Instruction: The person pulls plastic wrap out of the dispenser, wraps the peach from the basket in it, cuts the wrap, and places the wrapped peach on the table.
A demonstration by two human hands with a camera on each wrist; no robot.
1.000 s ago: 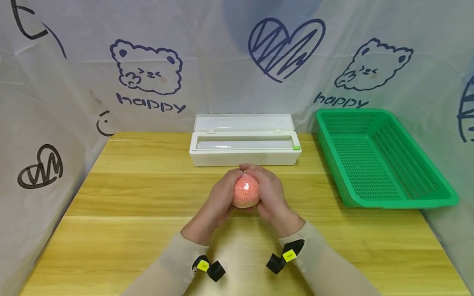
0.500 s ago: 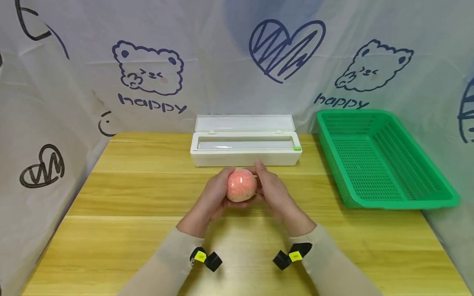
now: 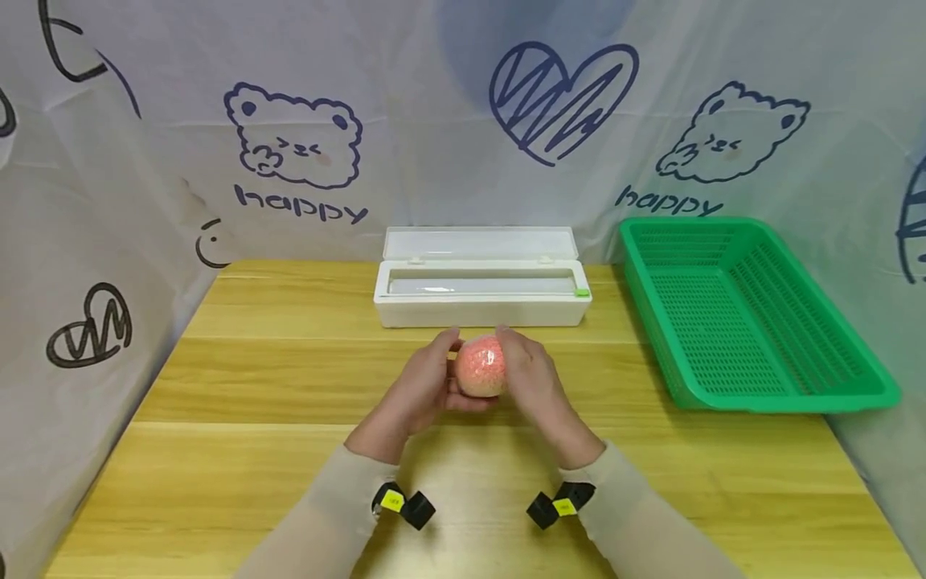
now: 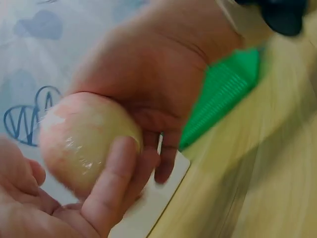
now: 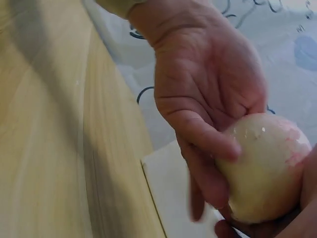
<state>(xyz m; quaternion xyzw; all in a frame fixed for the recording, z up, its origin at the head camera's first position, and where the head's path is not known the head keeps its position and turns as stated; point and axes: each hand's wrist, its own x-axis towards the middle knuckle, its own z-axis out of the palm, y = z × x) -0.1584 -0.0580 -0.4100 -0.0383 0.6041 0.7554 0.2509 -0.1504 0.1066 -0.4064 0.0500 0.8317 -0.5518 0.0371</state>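
Note:
A pink and pale yellow peach [image 3: 481, 367] with a shiny, crinkled clear film over it is between my hands, in front of the white box. My right hand [image 3: 537, 388] grips it from the right, thumb over its near upper side. My left hand [image 3: 421, 388] has its fingers stretched against the peach's lower left side, and its thumb stands apart from the fruit. In the left wrist view the left fingers [image 4: 111, 186] lie along the peach [image 4: 89, 144]. In the right wrist view left fingertips touch the peach [image 5: 262, 168], while the right hand is mostly cut off.
Behind the hands stands a long white box [image 3: 483, 312] with its lid [image 3: 479, 242] up and a roll inside. A green plastic basket [image 3: 788, 397] is at the right of the wooden table [image 3: 275, 378]. White cloth [image 3: 427, 121] with drawings hangs at the back and sides.
The peach has turned and shifted between the hands, left and then back right. The right hand came off it and now grips it, while the left thumb has moved away from it.

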